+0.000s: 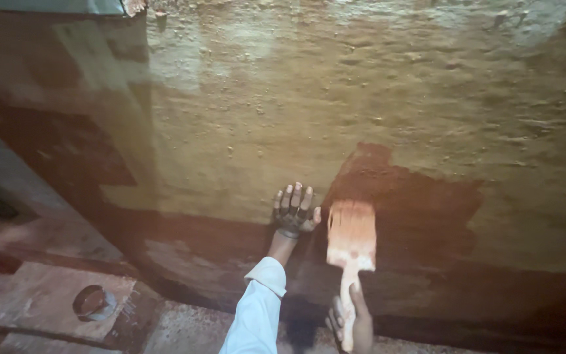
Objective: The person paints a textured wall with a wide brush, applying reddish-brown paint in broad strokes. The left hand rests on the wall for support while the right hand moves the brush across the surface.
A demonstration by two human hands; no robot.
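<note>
Head view, looking down along a rough plastered wall (375, 85), yellowish and gritty, with a dark reddish-brown wet patch (420, 203) spread across its lower middle.

Our left hand (295, 210) lies flat against the wall just left of the patch, fingers spread wide and extended, holding nothing. A pale sleeve (257, 308) covers the forearm up to the wrist.

Our right hand (352, 321) sits at the bottom edge of the frame, fingers curled shut around the handle of a wide flat paintbrush (352, 239). The bristles point up and rest at the left edge of the dark patch; whether they press the wall or hover just off it, we cannot tell. Bristles and ferrule are stained orange-red.

Handling notes, as we judge it: the brush looks light, with a stiff, rigid handle and soft bristles that will splay under pressure. Paint smeared down the handle may make it slippery, so the grip belongs low on the handle, well below the ferrule, where the hand now has it. It does not look fragile.

Lower left, well apart from both hands, a small round tin (93, 303) sits on a flat slab (34, 295) on the ground. A dark painted band (185, 223) runs along the wall's base.
</note>
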